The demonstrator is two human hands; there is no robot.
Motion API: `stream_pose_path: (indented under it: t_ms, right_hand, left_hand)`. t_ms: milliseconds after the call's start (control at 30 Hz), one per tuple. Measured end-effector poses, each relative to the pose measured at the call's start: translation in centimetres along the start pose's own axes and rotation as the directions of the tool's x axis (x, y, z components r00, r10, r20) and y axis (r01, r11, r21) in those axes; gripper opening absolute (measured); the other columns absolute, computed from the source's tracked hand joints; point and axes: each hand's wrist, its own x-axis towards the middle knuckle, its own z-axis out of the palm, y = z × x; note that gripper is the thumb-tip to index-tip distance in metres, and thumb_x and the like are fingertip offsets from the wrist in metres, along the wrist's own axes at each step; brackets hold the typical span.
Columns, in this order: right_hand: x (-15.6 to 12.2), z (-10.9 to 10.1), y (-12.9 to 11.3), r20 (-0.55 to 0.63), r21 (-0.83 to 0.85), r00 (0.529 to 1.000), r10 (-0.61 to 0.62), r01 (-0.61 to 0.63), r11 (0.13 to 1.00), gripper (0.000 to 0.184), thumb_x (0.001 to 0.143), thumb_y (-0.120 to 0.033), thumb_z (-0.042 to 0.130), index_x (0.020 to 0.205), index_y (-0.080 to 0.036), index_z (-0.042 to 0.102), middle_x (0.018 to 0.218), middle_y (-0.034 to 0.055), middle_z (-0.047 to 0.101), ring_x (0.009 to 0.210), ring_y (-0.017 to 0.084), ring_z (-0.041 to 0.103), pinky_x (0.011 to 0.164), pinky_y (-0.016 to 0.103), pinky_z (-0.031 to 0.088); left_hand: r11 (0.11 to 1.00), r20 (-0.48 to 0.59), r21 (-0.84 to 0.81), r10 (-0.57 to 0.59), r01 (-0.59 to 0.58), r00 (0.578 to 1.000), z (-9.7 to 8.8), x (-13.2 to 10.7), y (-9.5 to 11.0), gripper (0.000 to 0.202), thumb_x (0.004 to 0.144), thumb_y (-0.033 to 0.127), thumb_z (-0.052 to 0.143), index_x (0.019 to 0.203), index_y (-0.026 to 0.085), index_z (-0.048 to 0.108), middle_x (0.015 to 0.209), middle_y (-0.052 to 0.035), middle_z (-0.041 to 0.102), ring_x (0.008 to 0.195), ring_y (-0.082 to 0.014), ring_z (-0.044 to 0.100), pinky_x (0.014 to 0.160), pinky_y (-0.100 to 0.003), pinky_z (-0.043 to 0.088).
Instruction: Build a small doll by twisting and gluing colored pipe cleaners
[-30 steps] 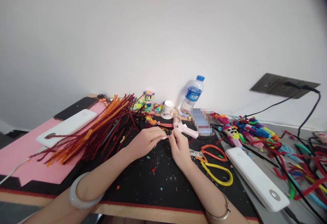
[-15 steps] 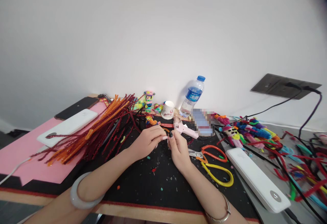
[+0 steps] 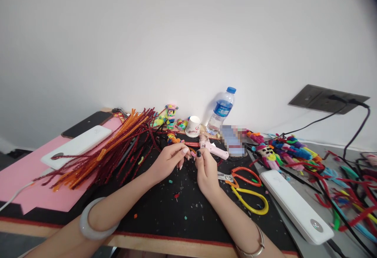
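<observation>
My right hand (image 3: 207, 173) is closed in a pinch over the black mat (image 3: 159, 218), with a small pink piece (image 3: 193, 153) showing at its thumb and fingertips. The kind of piece is too small to make out. Just left of it, my left hand (image 3: 171, 161) has its fingers bent and thumb drawn in; whatever may be between them is hidden. Behind the hands lies a pink glue gun (image 3: 215, 150). Scissors (image 3: 249, 191) with one orange and one yellow handle rest right of my right hand.
A bundle of red and orange pipe cleaners (image 3: 118, 148) lies left across pink paper (image 3: 17, 185). A paper cup (image 3: 193, 126) and water bottle (image 3: 222, 110) stand near the wall. Pipe-cleaner figures (image 3: 266, 156), a white power bank (image 3: 297, 207) and cables are at right.
My left hand's fingertips have drawn slightly left, away from my right hand. The pink piece now shows at the right fingertips. My right hand has barely moved.
</observation>
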Motion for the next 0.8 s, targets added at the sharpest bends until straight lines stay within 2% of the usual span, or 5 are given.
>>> stream_pose_path:
  t_ms: [100,333,533,700,800]
  right_hand:
    - [0.03,0.01,-0.37,0.025,-0.079,0.999,-0.043,0.045,0.996,0.015,0.089,-0.019,0.034,0.077,-0.020,0.042,0.072,0.0003,0.046,0.065,0.013,0.043,0.060,0.026,0.033]
    - [-0.14,0.11,-0.92,0.074,-0.115,0.993,-0.097,0.105,0.988,0.016,0.089,-0.020,0.036,0.076,-0.020,0.045,0.072,0.0002,0.047,0.067,0.014,0.045,0.062,0.026,0.035]
    - [-0.34,0.04,-1.11,0.117,-0.088,0.984,-0.138,0.148,0.985,0.015,0.089,-0.019,0.036,0.076,-0.021,0.044,0.074,0.0011,0.048,0.069,0.014,0.047,0.063,0.025,0.036]
    - [-0.29,0.05,-1.00,0.089,-0.087,0.989,-0.120,0.128,0.988,0.017,0.090,-0.020,0.036,0.073,-0.021,0.041,0.070,-0.0001,0.046,0.065,0.013,0.045,0.061,0.025,0.034]
    - [-0.29,-0.01,-0.94,0.082,-0.068,0.989,-0.121,0.127,0.990,0.020,0.090,-0.020,0.035,0.070,-0.020,0.038,0.068,-0.0012,0.043,0.063,0.013,0.042,0.058,0.025,0.032]
  left_hand:
    - [0.999,0.006,-0.043,-0.021,0.021,1.000,0.20,-0.05,0.02,0.030,0.088,0.040,0.040,0.079,0.014,0.053,0.053,0.0050,0.045,0.048,-0.0085,0.043,0.054,-0.022,0.037]
    - [0.999,0.016,0.001,0.035,-0.035,0.999,0.51,-0.27,-0.09,0.030,0.088,0.040,0.039,0.074,0.016,0.048,0.054,0.0052,0.043,0.049,-0.0082,0.041,0.054,-0.022,0.036]
    - [0.991,0.048,-0.132,-0.027,0.034,0.998,0.59,-0.10,-0.22,0.027,0.086,0.039,0.044,0.074,0.015,0.048,0.055,0.0060,0.041,0.047,-0.0068,0.039,0.050,-0.021,0.033]
    - [0.980,0.041,-0.195,-0.028,0.035,0.999,0.37,0.04,0.03,0.027,0.085,0.037,0.047,0.071,0.014,0.049,0.057,0.0057,0.042,0.046,-0.0050,0.036,0.049,-0.021,0.032]
    - [0.972,0.084,-0.226,-0.039,0.057,0.996,0.24,0.02,0.14,0.027,0.084,0.036,0.048,0.070,0.013,0.049,0.057,0.0058,0.040,0.046,-0.0047,0.034,0.047,-0.020,0.030]
